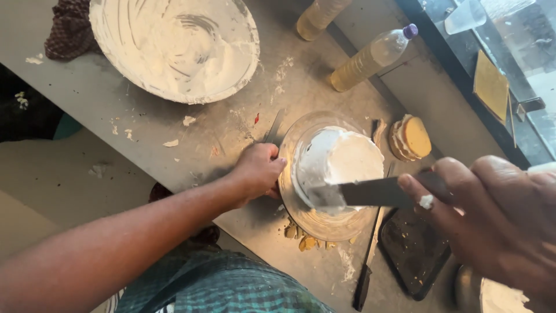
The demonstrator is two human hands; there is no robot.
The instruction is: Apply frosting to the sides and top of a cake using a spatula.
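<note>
A small round cake [343, 159] covered in white cream stands on a round turntable [301, 208] on a grey metal counter. My right hand [492, 223] grips a long flat spatula [370, 192] whose cream-smeared blade lies against the near side of the cake. My left hand [259, 173] rests closed on the turntable's left rim. A knife blade [273, 127] pokes out just beyond my left hand.
A large bowl [174, 46] smeared with white cream sits at the back left, next to a dark cloth [69, 29]. Two bottles [370, 58] of yellowish liquid lie at the back. A sliced sponge piece [411, 138], a dark tray [412, 250], a long knife [366, 269] and crumbs [301, 236] surround the turntable.
</note>
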